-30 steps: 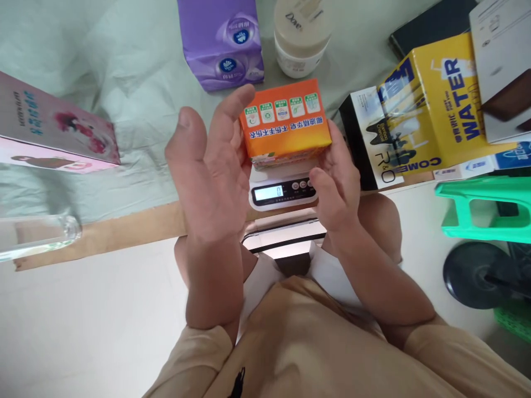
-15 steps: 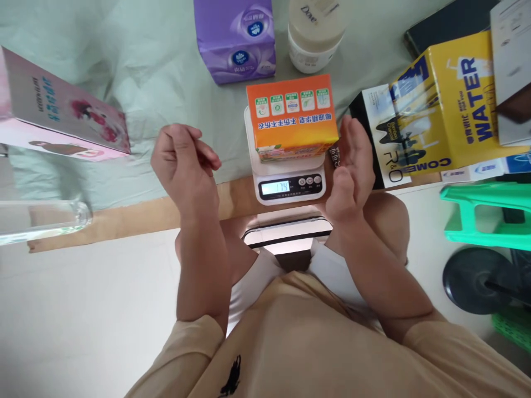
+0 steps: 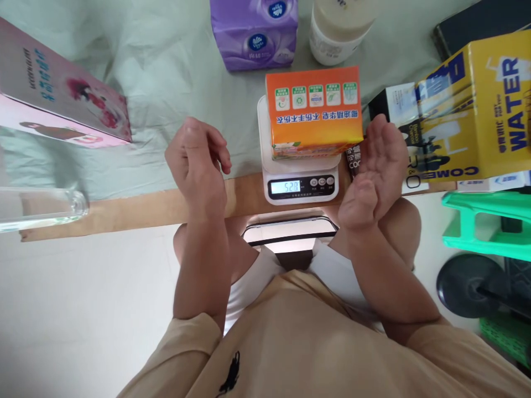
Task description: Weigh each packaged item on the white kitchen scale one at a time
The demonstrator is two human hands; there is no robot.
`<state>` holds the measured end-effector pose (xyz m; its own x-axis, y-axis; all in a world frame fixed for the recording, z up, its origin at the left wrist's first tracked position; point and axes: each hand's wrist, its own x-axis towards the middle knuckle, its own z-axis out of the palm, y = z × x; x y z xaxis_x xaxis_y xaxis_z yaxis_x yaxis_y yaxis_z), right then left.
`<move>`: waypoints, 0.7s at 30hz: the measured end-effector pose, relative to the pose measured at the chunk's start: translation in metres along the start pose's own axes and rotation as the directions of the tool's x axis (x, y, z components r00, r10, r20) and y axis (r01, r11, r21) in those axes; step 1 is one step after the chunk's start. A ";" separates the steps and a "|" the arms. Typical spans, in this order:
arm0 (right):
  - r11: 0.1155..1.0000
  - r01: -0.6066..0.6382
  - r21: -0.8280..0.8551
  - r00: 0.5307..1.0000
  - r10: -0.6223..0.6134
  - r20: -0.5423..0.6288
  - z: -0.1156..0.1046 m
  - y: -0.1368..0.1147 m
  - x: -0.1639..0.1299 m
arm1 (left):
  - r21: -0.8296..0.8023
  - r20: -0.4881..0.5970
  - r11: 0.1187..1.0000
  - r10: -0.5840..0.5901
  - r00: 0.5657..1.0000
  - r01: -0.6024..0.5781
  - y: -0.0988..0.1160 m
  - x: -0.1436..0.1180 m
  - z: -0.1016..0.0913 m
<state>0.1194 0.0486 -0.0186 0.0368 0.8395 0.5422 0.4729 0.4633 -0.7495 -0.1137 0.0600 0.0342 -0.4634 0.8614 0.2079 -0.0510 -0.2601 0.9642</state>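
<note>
While a scale [image 3: 307, 166] bears an orange box [image 3: 315, 113], left fingers [image 3: 216, 139] curl narrow; right fingers [image 3: 388, 146] extend wide.

Orange box [image 3: 313, 128], centre: one.
Printed badges [image 3: 316, 95] upon it: five.
Scale [image 3: 302, 166], centre: one; its round buttons [image 3: 322, 182]: three.
Purple tissue pack [image 3: 257, 55], top: one.
Lidded jar [image 3: 338, 41], top: one.
Pink box [image 3: 74, 105], upper left: one.
Yellow carton [image 3: 498, 110], right: one.
Green stool [image 3: 498, 200], right: one.
Hands: two, left hand [image 3: 197, 160] and right hand [image 3: 375, 171].

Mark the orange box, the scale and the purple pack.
Orange box [image 3: 314, 111]: head view, between badges and lettering.
Scale [image 3: 305, 187]: head view, black panel between display and buttons.
Purple pack [image 3: 254, 26]: head view, wrapper above the lower logo.
</note>
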 end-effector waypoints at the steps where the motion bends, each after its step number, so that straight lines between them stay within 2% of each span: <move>1: 1.000 -0.001 -0.006 1.000 0.001 -0.004 0.000 -0.001 0.000 | 0.014 -0.001 1.000 0.002 1.000 -0.002 -0.001 0.001 0.000; 6: 0.998 0.025 0.064 1.000 -0.026 0.003 -0.002 -0.003 -0.002 | 0.040 -0.004 0.999 0.003 1.000 -0.002 -0.009 0.007 -0.007; 12: 0.994 -0.077 -0.075 0.995 0.082 0.065 -0.006 -0.005 -0.003 | -0.010 0.000 1.000 0.008 1.000 -0.008 -0.007 0.013 -0.008; 15: 0.998 -0.029 -0.055 1.000 0.030 0.004 -0.004 -0.006 -0.001 | -0.036 0.001 0.999 -0.018 1.000 0.018 -0.008 0.017 -0.004; 18: 0.997 0.027 0.070 0.998 -0.022 -0.067 -0.005 -0.009 0.003 | 0.030 0.040 0.999 0.022 0.999 -0.023 -0.014 0.021 -0.001; 21: 0.998 0.052 0.035 0.998 -0.051 -0.031 -0.016 -0.017 0.013 | 0.105 0.097 0.992 0.055 0.994 -0.065 -0.019 0.026 -0.001</move>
<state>0.1258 0.0471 0.0067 0.0399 0.8055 0.5913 0.4427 0.5163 -0.7331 -0.1263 0.0871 0.0210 -0.3776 0.8839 0.2758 0.0723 -0.2688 0.9605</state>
